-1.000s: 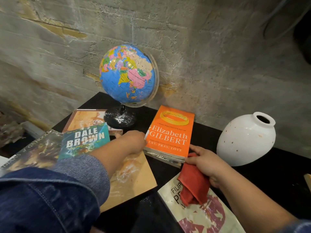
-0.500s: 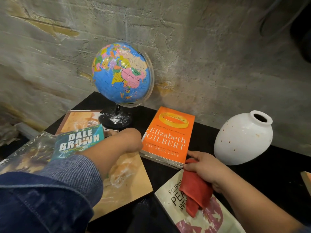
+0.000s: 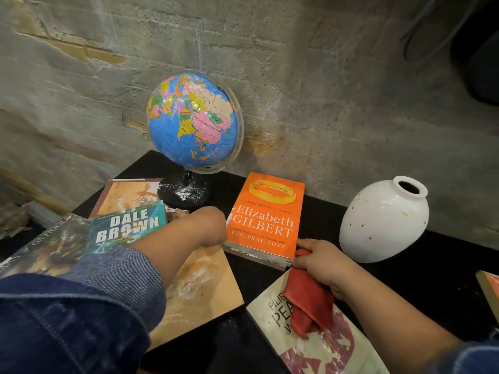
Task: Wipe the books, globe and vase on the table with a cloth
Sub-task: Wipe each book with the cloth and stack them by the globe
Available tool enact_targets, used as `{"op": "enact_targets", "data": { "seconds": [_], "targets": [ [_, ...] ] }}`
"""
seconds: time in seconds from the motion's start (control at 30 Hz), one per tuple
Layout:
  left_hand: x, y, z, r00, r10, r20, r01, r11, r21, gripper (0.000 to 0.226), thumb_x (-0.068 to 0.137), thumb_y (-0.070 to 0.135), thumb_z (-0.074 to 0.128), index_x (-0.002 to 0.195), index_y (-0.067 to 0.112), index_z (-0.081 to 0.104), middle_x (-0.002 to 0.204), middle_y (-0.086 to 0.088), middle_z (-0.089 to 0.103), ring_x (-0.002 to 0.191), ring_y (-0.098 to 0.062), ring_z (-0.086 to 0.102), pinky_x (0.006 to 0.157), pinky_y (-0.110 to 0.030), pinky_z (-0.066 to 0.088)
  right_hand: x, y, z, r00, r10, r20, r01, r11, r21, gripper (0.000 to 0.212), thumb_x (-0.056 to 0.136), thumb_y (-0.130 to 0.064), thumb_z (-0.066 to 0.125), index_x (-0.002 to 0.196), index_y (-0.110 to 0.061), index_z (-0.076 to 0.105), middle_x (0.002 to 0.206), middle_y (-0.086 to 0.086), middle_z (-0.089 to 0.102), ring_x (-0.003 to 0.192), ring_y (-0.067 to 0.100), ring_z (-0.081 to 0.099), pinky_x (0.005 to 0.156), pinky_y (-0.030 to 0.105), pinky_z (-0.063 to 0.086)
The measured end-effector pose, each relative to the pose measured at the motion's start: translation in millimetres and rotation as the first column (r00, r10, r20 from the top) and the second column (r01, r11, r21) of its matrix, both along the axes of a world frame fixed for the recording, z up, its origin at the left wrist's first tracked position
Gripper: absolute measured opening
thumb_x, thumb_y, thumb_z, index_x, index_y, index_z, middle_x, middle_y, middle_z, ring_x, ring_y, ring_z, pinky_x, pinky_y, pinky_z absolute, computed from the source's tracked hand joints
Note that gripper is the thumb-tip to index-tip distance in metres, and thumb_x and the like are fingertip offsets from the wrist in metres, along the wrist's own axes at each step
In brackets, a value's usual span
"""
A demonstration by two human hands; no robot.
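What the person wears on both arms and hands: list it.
Both arms wear blue denim sleeves. The left sleeve, its seam stitching visible, ends short of the wrist; only a corner of the right sleeve shows. The left hand and right hand are bare: no gloves, rings or watch visible.

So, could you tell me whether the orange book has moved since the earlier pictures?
No. The orange book lies at the same spot and angle beside the globe base; only the camera shifted.
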State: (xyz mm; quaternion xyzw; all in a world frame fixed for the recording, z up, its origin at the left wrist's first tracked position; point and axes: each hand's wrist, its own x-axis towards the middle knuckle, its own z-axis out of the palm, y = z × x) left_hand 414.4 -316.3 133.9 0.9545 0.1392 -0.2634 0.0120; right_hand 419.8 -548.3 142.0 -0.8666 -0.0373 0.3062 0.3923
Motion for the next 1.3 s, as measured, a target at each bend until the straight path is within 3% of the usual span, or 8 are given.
{"op": "enact_targets", "data": {
  "seconds": [0.1, 0.27, 0.47, 0.57, 0.73, 0.9, 1.17, 1.3],
  "targets": [
    [-6.5, -4.4, 5.4, 0.996, 0.088, -0.016, -0.087, 0.996, 0.028, 0.020, 0.093, 0.028, 0.047, 0.102, 0.017, 0.062, 0.113, -0.003, 0.057, 0.118, -0.030, 0.049, 0.107, -0.072, 0.009, -2.9, -1.6, 6.2, 0.999, 0.029, -0.034, -0.029, 1.000, -0.006, 0.052, 0.089, -0.010, 0.062, 0.136, -0.029, 0.051, 0.093, -0.013, 0.055, 0.084, 0.005, 0.053, 0.062, 0.017, 0.038],
    [-36.6, -1.0, 16.9, 0.972, 0.066, 0.226, -0.025, 0.984, -0.179, 0.052, 0.091, 0.038, 0.053, 0.141, 0.027, 0.041, 0.145, 0.001, 0.038, 0.133, -0.023, 0.036, 0.110, -0.055, 0.028, -3.0, -11.1, 21.5, 0.996, 0.061, 0.067, -0.051, 0.990, -0.131, 0.054, 0.087, -0.020, 0.067, 0.138, -0.027, 0.050, 0.126, 0.002, 0.055, 0.106, 0.016, 0.054, 0.076, 0.023, 0.041],
    [-127.6, 49.6, 61.2, 0.698, 0.425, 0.576, -0.195, 0.887, -0.418, 0.031, 0.090, 0.032, 0.060, 0.120, 0.025, 0.064, 0.126, 0.001, 0.060, 0.113, -0.021, 0.056, 0.089, -0.028, 0.040, -16.3, -8.5, 37.1, 0.965, -0.017, 0.261, 0.015, 1.000, 0.007, 0.042, 0.073, -0.018, 0.078, 0.107, -0.028, 0.056, 0.111, 0.003, 0.057, 0.093, 0.017, 0.058, 0.075, 0.031, 0.049],
    [-172.5, 79.0, 62.2, 0.637, 0.573, 0.516, -0.422, 0.819, -0.389, 0.025, 0.087, 0.029, 0.065, 0.109, 0.019, 0.069, 0.110, -0.008, 0.069, 0.098, -0.027, 0.062, 0.074, -0.028, 0.041, -28.1, 0.8, 38.4, 0.979, -0.015, 0.205, -0.010, 0.993, 0.120, 0.031, 0.074, -0.015, 0.077, 0.097, -0.028, 0.063, 0.100, 0.002, 0.065, 0.090, 0.020, 0.063, 0.083, 0.041, 0.054],
    [-216.5, 98.5, 34.3, 0.721, 0.630, 0.288, -0.596, 0.776, -0.205, 0.022, 0.085, 0.046, 0.062, 0.087, 0.024, 0.068, 0.081, 0.001, 0.066, 0.075, -0.018, 0.058, 0.068, -0.027, 0.043, -44.2, 32.6, 39.6, 0.998, 0.048, 0.028, -0.054, 0.955, 0.291, 0.017, 0.084, -0.012, 0.068, 0.094, -0.025, 0.073, 0.097, 0.005, 0.072, 0.091, 0.024, 0.067, 0.082, 0.039, 0.053],
    [-229.5, 101.6, 9.4, 0.595, 0.779, 0.198, -0.656, 0.613, -0.440, 0.038, 0.082, 0.052, 0.063, 0.081, 0.015, 0.069, 0.073, -0.006, 0.071, 0.072, -0.023, 0.066, 0.073, -0.038, 0.056, -62.9, 67.1, 31.9, 0.989, 0.141, -0.048, -0.115, 0.930, 0.348, 0.019, 0.085, -0.006, 0.065, 0.095, -0.019, 0.074, 0.099, 0.009, 0.073, 0.089, 0.025, 0.067, 0.083, 0.038, 0.053],
    [-229.9, 90.1, 8.9, 0.499, 0.810, 0.307, -0.578, 0.575, -0.579, 0.019, 0.086, 0.041, 0.064, 0.075, 0.026, 0.062, 0.077, 0.001, 0.063, 0.074, -0.016, 0.058, 0.062, -0.026, 0.043, -77.2, 90.5, 24.2, 0.962, 0.197, -0.190, -0.130, 0.940, 0.316, 0.026, 0.084, -0.002, 0.062, 0.096, -0.021, 0.075, 0.088, -0.001, 0.072, 0.071, 0.010, 0.065, 0.058, 0.018, 0.049],
    [-226.3, 85.2, 13.0, 0.431, 0.868, 0.246, -0.560, 0.471, -0.681, 0.021, 0.084, 0.039, 0.067, 0.076, 0.019, 0.063, 0.071, -0.002, 0.061, 0.064, -0.016, 0.055, 0.052, -0.027, 0.041, -82.7, 107.2, 25.1, 0.930, 0.288, -0.229, -0.215, 0.930, 0.299, 0.040, 0.084, -0.001, 0.059, 0.115, -0.023, 0.068, 0.105, -0.004, 0.068, 0.087, 0.010, 0.063, 0.071, 0.016, 0.050]
  ]
}}
